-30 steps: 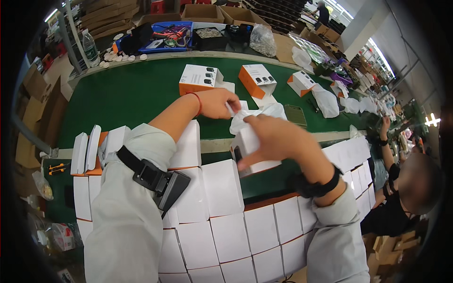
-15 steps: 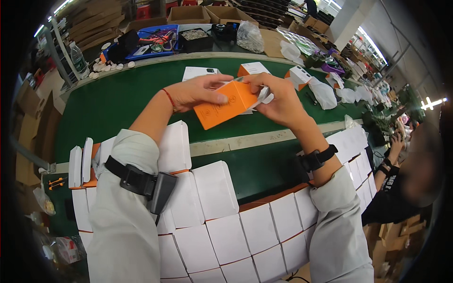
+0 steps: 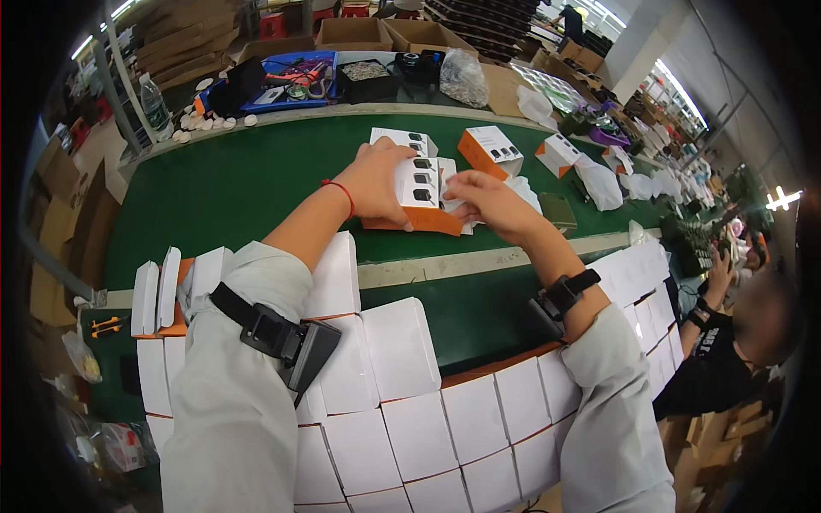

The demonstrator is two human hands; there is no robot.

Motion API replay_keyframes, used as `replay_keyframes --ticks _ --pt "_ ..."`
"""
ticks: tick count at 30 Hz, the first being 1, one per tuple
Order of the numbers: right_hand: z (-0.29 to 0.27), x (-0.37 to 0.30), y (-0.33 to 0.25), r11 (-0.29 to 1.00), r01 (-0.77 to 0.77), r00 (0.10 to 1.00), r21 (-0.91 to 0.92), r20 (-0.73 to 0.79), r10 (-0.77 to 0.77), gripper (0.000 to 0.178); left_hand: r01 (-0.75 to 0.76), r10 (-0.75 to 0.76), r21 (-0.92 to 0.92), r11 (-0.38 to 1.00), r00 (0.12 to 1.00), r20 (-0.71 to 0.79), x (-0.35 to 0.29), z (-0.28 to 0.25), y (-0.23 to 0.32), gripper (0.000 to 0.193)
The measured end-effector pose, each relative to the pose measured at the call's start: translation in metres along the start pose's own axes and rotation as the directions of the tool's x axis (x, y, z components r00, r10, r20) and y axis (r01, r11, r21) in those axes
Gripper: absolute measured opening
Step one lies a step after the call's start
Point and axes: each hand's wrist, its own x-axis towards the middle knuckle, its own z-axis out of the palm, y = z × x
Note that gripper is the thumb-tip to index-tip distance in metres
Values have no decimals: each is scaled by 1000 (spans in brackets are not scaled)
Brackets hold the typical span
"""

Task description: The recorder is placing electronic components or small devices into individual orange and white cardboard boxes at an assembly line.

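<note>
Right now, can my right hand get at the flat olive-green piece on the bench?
Probably yes: the olive-green piece lies just right of your right hand, with nothing tall between them, only white wrapping nearby. That hand would need to leave the side of the box your left hand holds.

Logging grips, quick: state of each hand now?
Left hand: holding the white-orange box.
Right hand: curled by its right end; grip can't be told.
</note>
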Motion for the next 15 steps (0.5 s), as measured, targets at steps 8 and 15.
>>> replay_keyframes --ticks 8,15 --pt "-18 16 26 971 -49 974 -234 205 98 23 10 -11 28 1000 1000 25 -2 6 -2 120" --pt "-84 15 31 236 -170 969 -957 -206 -134 19 56 -120 294 954 972 204 -5 -2 5 111"
